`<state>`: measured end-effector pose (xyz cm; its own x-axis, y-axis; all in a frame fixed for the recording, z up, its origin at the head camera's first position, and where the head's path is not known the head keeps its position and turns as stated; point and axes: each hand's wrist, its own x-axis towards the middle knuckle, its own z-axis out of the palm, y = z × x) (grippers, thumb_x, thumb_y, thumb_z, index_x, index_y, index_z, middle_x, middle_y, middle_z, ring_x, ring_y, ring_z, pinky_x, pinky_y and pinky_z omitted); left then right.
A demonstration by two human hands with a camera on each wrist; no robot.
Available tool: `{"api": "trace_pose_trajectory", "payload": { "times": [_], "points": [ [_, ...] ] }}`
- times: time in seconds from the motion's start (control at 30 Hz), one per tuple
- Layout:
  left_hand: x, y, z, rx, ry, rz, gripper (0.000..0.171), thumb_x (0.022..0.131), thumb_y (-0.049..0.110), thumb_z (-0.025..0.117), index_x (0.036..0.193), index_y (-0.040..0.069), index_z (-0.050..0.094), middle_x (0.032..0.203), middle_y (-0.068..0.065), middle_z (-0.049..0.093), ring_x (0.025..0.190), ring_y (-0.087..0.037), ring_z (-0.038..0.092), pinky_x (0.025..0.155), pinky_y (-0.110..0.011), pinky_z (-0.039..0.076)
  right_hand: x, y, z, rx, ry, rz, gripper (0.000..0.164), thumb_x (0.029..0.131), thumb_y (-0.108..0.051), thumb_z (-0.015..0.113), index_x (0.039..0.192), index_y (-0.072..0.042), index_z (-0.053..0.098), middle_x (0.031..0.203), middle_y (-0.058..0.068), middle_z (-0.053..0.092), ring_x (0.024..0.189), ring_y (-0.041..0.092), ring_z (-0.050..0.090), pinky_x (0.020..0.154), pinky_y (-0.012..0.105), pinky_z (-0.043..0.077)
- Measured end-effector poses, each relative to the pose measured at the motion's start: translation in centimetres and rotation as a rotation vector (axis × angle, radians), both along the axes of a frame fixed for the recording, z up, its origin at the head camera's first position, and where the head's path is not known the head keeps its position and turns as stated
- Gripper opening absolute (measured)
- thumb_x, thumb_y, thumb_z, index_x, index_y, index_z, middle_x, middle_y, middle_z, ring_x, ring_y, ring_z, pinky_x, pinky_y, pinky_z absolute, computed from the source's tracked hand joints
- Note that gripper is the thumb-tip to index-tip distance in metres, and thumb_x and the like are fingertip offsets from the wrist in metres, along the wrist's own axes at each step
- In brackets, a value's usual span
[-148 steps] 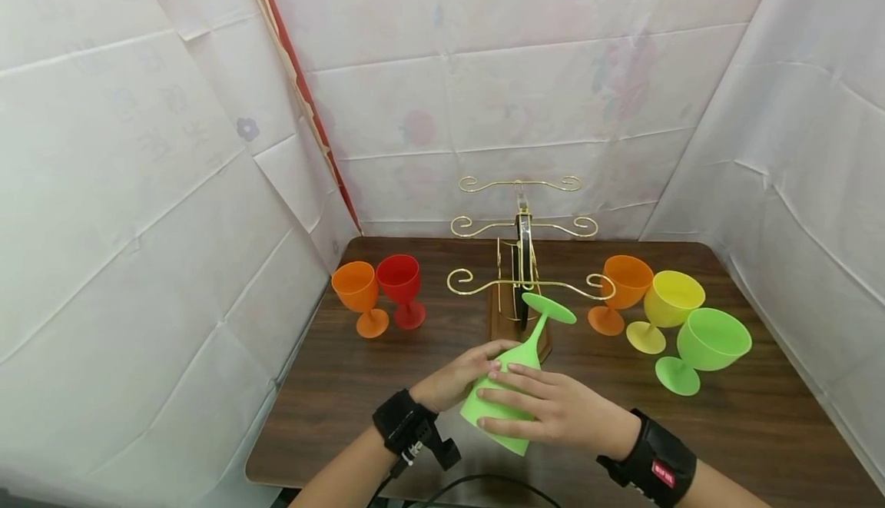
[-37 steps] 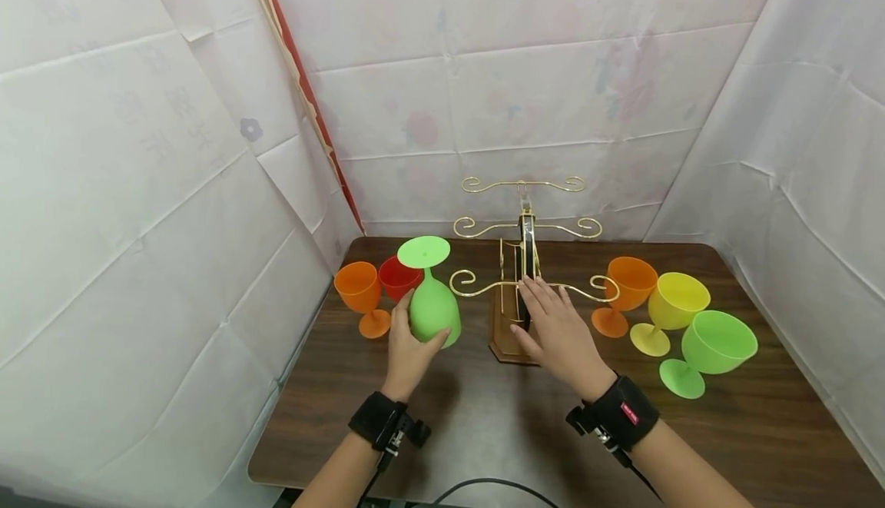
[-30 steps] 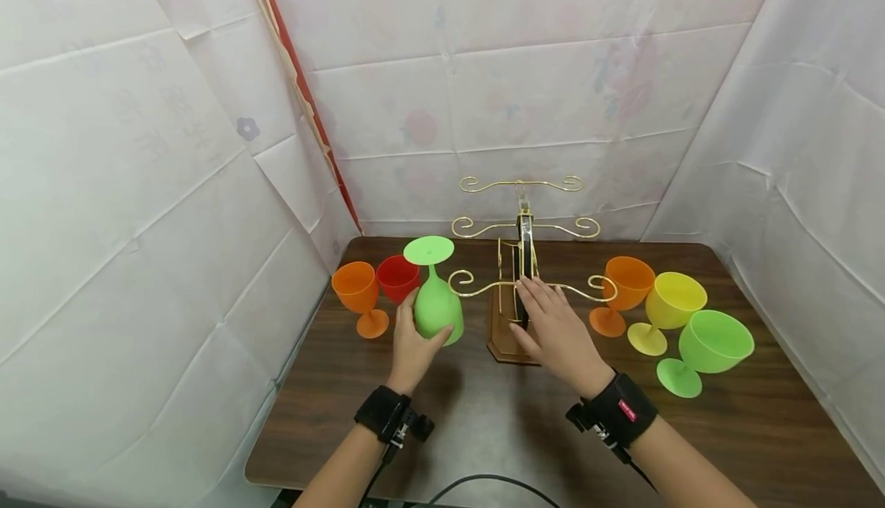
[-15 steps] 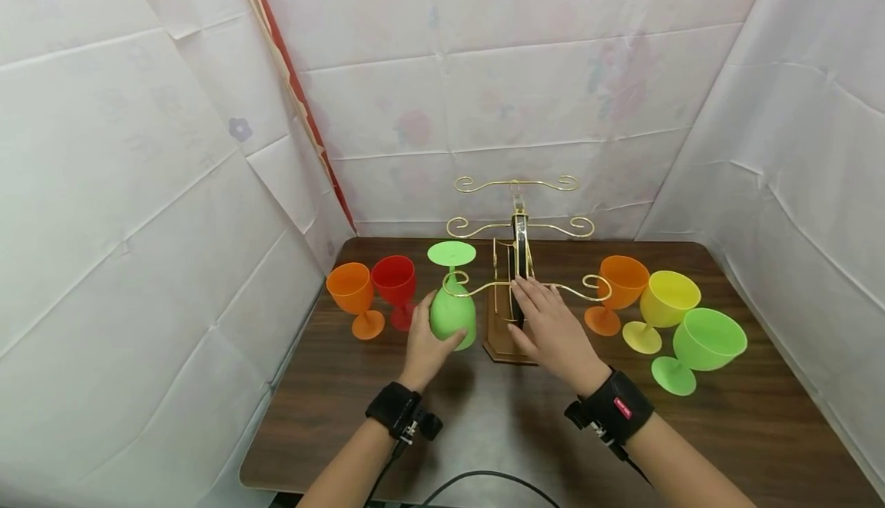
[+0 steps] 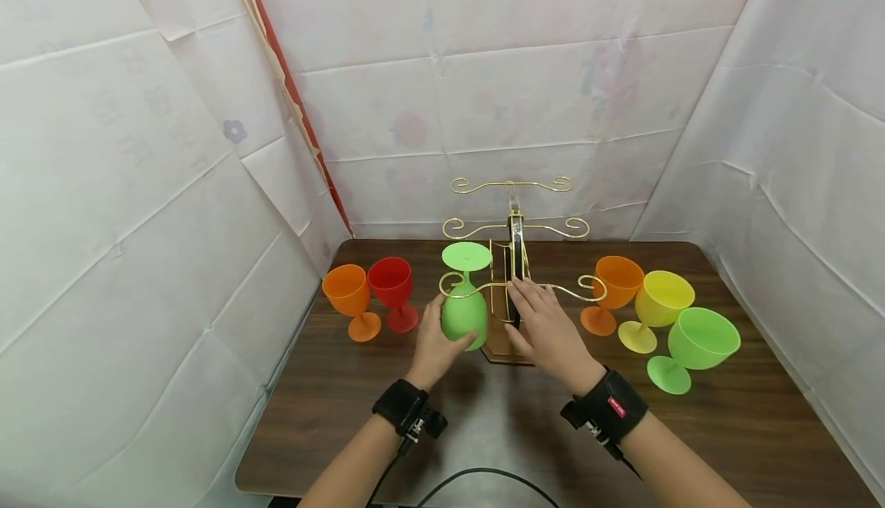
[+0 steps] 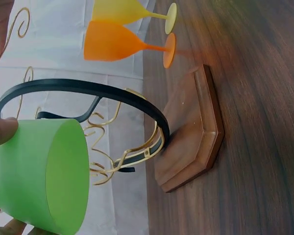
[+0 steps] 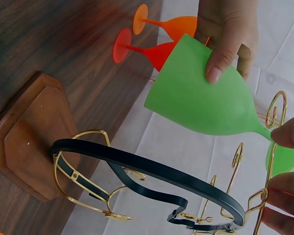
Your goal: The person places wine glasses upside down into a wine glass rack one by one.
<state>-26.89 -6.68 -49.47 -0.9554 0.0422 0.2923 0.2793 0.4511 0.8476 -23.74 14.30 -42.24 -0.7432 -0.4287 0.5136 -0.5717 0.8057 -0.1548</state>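
In the head view my left hand (image 5: 439, 346) grips the bowl of a green goblet (image 5: 465, 316), held upside down with its round foot on top. The goblet's stem is at the left curl of the front arm of a gold wire glass rack (image 5: 517, 254). In the right wrist view the stem lies close by that curl; contact cannot be made out. The left wrist view looks into the bowl's mouth (image 6: 66, 176). My right hand (image 5: 549, 331) rests on the middle of the rack's front arm, fingers straight, thumb apart.
An orange goblet (image 5: 347, 290) and a red goblet (image 5: 391, 283) stand upright at the left. At the right are another orange goblet (image 5: 618, 281), a yellow goblet (image 5: 664, 298) and a green one (image 5: 704, 339). The rack's wooden base (image 5: 505, 350) sits on the brown table (image 5: 332, 416).
The green goblet, first held tilted in both hands, has been inverted in my left hand and moved rightward to the rack's front left curl. My right hand left it and stays on the rack.
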Motion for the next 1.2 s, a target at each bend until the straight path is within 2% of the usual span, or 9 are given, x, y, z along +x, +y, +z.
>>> {"api": "trace_pose_trajectory", "payload": {
  "times": [0.33,0.7,0.97,1.2],
  "points": [
    [1.1,0.4,0.2,-0.028,0.072,-0.046,0.087,0.070,0.022,0.082,0.141,0.005,0.034,0.132,-0.015,0.044,0.115,-0.031,0.049,0.090,-0.049,0.046,0.1,-0.1,0.1,-0.001,0.006,-0.011,0.060,0.083,-0.018,0.069,0.134,0.006,0.047,0.137,0.022,0.047,0.127,0.039,0.042,0.104,0.058,0.031],
    [1.7,-0.4,-0.1,0.077,0.082,-0.069,0.086,0.072,0.025,0.082,0.141,0.010,0.034,0.133,-0.011,0.042,0.118,-0.027,0.047,0.092,-0.049,0.044,0.1,-0.2,0.2,0.019,0.032,-0.021,0.061,0.081,-0.018,0.070,0.132,0.007,0.048,0.135,0.023,0.047,0.126,0.040,0.043,0.103,0.059,0.032],
    [1.7,-1.2,-0.5,0.131,0.118,-0.034,0.085,0.072,0.023,0.082,0.141,0.010,0.033,0.134,-0.009,0.042,0.118,-0.026,0.047,0.092,-0.047,0.045,-0.1,-0.2,-0.2,0.019,0.042,-0.029,0.059,0.081,-0.015,0.070,0.131,0.007,0.048,0.134,0.023,0.048,0.126,0.040,0.042,0.102,0.059,0.033],
    [1.6,-1.3,-0.1,0.195,0.089,-0.008,0.087,0.072,0.017,0.082,0.143,0.008,0.033,0.137,-0.012,0.040,0.121,-0.030,0.045,0.096,-0.048,0.042,0.0,-0.5,0.0,0.022,0.045,-0.026,0.059,0.080,-0.015,0.070,0.130,0.007,0.049,0.133,0.023,0.049,0.125,0.040,0.043,0.102,0.058,0.034]
  ]
}}
